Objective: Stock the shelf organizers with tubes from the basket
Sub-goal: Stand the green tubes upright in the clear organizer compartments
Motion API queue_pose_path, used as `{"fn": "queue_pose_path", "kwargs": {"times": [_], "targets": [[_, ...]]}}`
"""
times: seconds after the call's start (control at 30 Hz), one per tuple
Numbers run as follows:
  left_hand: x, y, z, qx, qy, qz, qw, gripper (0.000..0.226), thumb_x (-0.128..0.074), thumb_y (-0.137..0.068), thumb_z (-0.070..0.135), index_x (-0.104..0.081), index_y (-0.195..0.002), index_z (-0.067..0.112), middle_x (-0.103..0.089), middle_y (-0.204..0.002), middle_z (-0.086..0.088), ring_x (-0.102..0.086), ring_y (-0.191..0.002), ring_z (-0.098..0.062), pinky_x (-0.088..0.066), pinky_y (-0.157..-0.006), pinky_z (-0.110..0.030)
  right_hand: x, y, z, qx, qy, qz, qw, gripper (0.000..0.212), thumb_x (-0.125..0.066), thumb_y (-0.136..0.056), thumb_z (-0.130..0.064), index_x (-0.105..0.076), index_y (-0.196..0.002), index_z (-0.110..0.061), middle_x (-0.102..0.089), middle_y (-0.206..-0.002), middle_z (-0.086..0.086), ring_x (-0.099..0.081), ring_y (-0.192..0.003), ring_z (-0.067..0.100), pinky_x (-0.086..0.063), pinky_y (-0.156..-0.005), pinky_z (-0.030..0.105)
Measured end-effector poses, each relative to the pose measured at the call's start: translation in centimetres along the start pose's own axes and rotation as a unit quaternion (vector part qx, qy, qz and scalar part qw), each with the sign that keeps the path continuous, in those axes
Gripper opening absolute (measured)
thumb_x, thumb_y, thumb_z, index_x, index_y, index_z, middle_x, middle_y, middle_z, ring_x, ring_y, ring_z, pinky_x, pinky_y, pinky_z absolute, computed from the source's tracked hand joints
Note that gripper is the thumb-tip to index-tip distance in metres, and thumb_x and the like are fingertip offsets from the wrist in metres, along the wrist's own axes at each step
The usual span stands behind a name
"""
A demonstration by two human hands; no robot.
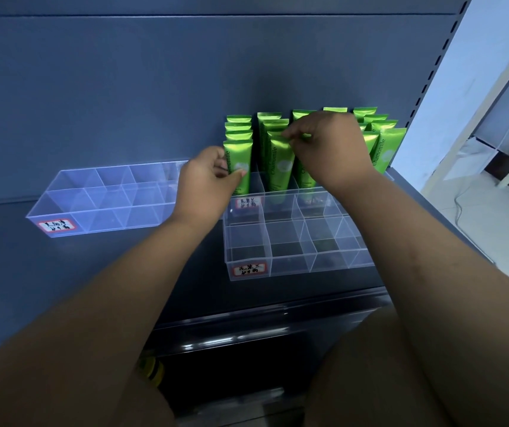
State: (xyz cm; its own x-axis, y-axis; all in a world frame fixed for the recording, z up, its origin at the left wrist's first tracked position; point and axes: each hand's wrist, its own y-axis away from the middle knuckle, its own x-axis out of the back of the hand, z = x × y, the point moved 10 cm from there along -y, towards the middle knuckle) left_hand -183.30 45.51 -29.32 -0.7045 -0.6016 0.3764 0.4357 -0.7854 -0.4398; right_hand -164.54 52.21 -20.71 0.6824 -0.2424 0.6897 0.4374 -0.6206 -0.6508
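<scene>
The green tubes (pixel 379 140) stood cap-down with crimped ends up, packed in rows in the rear clear organizer (pixel 277 208) at the right of the shelf (pixel 93 272), likely so each compartment kept its tubes upright with the printed face forward. The left hand (pixel 210 180) held the front tube of the leftmost row (pixel 238 161) around its lower body, thumb and fingers (pixel 240 173) curled on it, apparently seating it in its slot. The right hand (pixel 330 143) came in from above with the wrist bent down, and its fingertips pinched the crimped top of the front tube in the next row (pixel 281 161), seemingly to straighten it. Both forearms stretched forward and up toward the shelf. The front organizer (pixel 293 260), just before the filled one, and the left organizer (pixel 102 195), well apart from it, held no tubes, so by my judgement much stocking remained. The basket was not in view
</scene>
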Motion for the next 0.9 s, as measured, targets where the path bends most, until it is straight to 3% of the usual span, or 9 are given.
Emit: {"fn": "queue_pose_path", "kwargs": {"times": [0.2,0.3,0.43,0.63,0.77,0.9], "targets": [[-0.1,0.1,-0.4,0.007,0.015,-0.010,1.000,0.021,-0.079,-0.088,0.020,-0.062,-0.087,0.007,-0.062,-0.079,0.000,-0.067,-0.082,-0.027,-0.057,-0.076,-0.041,-0.1,0.1,-0.1,-0.006,0.008,-0.013,1.000,0.028,-0.062,-0.087,-0.007,-0.081,-0.103,-0.020,-0.078,-0.105,0.001,-0.071,-0.091,0.023,-0.057,-0.080,0.036],[-0.2,0.1,-0.6,0.016,0.029,-0.020,0.999,0.023,-0.079,-0.087,0.017,-0.058,-0.080,0.009,-0.058,-0.075,0.002,-0.062,-0.072,-0.022,-0.054,-0.070,-0.035,-0.1,0.2,-0.1,-0.009,0.006,-0.011,1.000,0.029,-0.061,-0.086,-0.006,-0.081,-0.103,-0.020,-0.078,-0.105,0.001,-0.071,-0.095,0.024,-0.057,-0.081,0.038],[-0.3,0.0,-0.7,0.023,0.051,-0.022,0.998,0.033,-0.079,-0.088,0.014,-0.053,-0.071,0.026,-0.055,-0.069,0.011,-0.056,-0.067,-0.009,-0.048,-0.065,-0.021,-0.2,0.2,0.1,-0.016,0.007,-0.013,1.000,0.029,-0.060,-0.087,-0.007,-0.081,-0.103,-0.021,-0.078,-0.103,0.000,-0.071,-0.086,0.025,-0.058,-0.077,0.038],[-0.3,0.0,-0.8,0.027,0.062,-0.023,0.997,0.030,-0.079,-0.088,0.015,-0.056,-0.073,0.026,-0.054,-0.069,0.013,-0.055,-0.064,-0.001,-0.048,-0.065,-0.014,0.2,0.3,-0.5,-0.015,0.032,-0.007,0.999,0.034,-0.061,-0.084,-0.009,-0.079,-0.109,-0.024,-0.076,-0.111,0.000,-0.070,-0.096,0.027,-0.057,-0.080,0.039],[-0.4,0.0,-0.8,0.030,0.058,-0.024,0.998,0.027,-0.079,-0.088,0.015,-0.057,-0.076,0.024,-0.056,-0.072,0.010,-0.057,-0.069,-0.008,-0.051,-0.069,-0.020,1.2,0.4,-2.4,0.004,0.041,0.008,0.999,0.038,-0.058,-0.083,-0.020,-0.076,-0.115,-0.027,-0.074,-0.118,0.000,-0.069,-0.104,0.029,-0.057,-0.084,0.042],[-0.4,0.1,-0.9,0.036,0.058,-0.021,0.997,0.014,-0.079,-0.088,0.018,-0.065,-0.087,0.018,-0.065,-0.079,0.004,-0.065,-0.076,-0.016,-0.056,-0.074,-0.027,0.8,1.0,-5.1,0.044,0.042,0.007,0.998,0.031,-0.059,-0.086,-0.027,-0.076,-0.112,-0.027,-0.075,-0.109,0.001,-0.070,-0.096,0.028,-0.057,-0.075,0.040]]}}
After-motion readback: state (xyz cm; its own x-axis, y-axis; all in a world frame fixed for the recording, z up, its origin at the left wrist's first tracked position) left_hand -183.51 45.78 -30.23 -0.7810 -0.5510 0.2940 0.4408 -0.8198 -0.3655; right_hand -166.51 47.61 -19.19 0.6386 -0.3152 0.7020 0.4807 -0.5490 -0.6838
